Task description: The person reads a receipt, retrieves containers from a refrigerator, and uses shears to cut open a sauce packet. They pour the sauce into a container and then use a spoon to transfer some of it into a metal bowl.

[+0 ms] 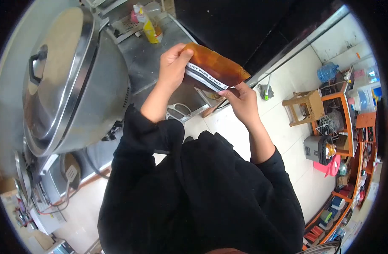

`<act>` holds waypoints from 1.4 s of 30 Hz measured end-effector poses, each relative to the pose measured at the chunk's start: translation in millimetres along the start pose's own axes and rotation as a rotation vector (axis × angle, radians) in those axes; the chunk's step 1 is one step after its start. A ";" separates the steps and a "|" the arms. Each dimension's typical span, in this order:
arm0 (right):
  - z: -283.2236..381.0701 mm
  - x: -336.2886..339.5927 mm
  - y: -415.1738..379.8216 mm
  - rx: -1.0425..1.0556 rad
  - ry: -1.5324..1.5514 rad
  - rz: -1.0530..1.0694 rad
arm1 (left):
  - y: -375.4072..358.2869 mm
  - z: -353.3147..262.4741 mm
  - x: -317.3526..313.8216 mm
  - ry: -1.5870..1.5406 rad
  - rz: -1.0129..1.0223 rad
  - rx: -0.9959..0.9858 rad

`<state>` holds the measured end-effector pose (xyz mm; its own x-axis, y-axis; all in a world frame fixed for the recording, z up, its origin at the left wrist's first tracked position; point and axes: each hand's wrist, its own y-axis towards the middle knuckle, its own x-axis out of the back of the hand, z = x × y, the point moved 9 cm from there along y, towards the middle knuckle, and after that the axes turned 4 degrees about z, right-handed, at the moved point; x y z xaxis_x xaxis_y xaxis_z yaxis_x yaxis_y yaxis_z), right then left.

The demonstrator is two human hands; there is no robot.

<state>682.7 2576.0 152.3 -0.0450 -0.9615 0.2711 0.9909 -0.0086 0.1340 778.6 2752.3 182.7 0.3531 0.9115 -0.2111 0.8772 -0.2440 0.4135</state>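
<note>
A flat, clear packet of hot wing sauce point(217, 65), reddish-brown inside, is held up in front of me by both hands. Its white label reads "HOT WING SAUCE". My left hand point(175, 63) grips the packet's left end, thumb on the near face and fingers behind. With thumb and fingers, my right hand point(241, 99) pinches the lower right corner by the label's end. Below the packet, a pair of scissors point(178, 111) with pale handles lies near the edge of the metal counter point(145, 63); its blades cannot be made out.
A large lidded metal cooker point(96, 84) stands close on my left. At the back of the counter is a yellow pouch point(151, 31). A slotted spatula point(70, 173) lies lower left. Across the tiled floor are a brown stool point(304, 108) and orange shelves point(348, 122).
</note>
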 end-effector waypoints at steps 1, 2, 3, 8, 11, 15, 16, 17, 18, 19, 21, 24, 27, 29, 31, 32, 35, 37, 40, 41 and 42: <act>-16.5 8.0 1.1 -0.017 -0.060 -0.068 | 6.3 12.6 -4.6 -0.013 0.014 0.033; -29.1 11.8 0.1 -0.040 -0.112 -0.103 | 11.1 24.7 -9.7 -0.025 0.030 0.069; -34.8 15.1 -0.2 -0.063 -0.164 -0.139 | 15.3 36.5 -14.9 -0.037 0.047 0.103; -29.4 19.1 -7.5 0.098 -0.520 -0.240 | 24.9 74.0 -18.9 0.200 0.181 0.164; -32.0 14.9 -7.9 0.043 -0.654 -0.238 | 32.5 73.7 -18.0 0.475 0.312 0.080; -39.7 14.2 -7.4 -0.019 -0.719 -0.249 | 32.9 81.7 -6.8 0.752 0.446 0.083; -43.7 16.3 -7.9 -0.024 -0.714 -0.259 | 29.3 78.4 15.5 0.844 0.318 0.072; -57.2 22.8 -9.9 -0.074 -0.613 -0.292 | 21.2 79.8 40.0 0.933 0.188 0.059; -74.8 29.2 -14.1 -0.126 -0.510 -0.324 | 11.4 77.7 57.5 1.018 0.057 0.049; -85.7 34.4 -17.9 -0.179 -0.407 -0.356 | -2.3 87.9 76.1 0.795 -0.074 0.239; -122.7 22.2 -22.9 -0.435 0.099 -0.226 | -43.3 113.1 91.9 0.365 -0.263 0.556; -137.4 -4.0 -20.6 -0.622 0.496 -0.079 | -101.1 163.3 77.5 -0.189 -0.270 0.890; -143.3 -15.3 -15.7 -0.625 0.596 -0.003 | -130.9 164.2 22.1 -0.377 0.106 0.998; -137.9 -26.7 -21.1 -0.562 0.655 0.034 | -146.9 148.6 -10.0 -0.424 0.273 0.926; -137.6 -37.0 -36.6 -0.497 0.766 0.047 | -147.0 135.8 -12.7 -0.238 0.286 0.859; -139.7 -38.8 -47.0 -0.466 0.810 0.025 | -144.0 130.6 -15.6 -0.146 0.300 0.812; -134.0 -35.5 -91.3 -0.373 0.920 -0.068 | -163.5 124.3 -32.9 -0.206 0.380 0.936; -122.2 -23.7 -127.7 -0.302 0.990 -0.144 | -174.6 113.7 -59.8 -0.253 0.500 0.975; -112.9 6.7 -196.4 -0.194 1.040 -0.364 | -194.0 92.9 -124.6 -0.299 0.690 0.952; -114.5 15.0 -222.0 -0.160 1.034 -0.439 | -200.6 85.0 -150.2 -0.281 0.766 0.929; -118.8 31.9 -221.3 -0.087 1.050 -0.522 | -182.6 91.5 -176.2 -0.276 0.881 0.902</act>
<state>477.0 2514.6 18.1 -0.3625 -0.5899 -0.7215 0.8902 -0.4485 -0.0806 586.0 2605.9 63.4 0.8822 0.2576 -0.3943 0.1856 -0.9596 -0.2116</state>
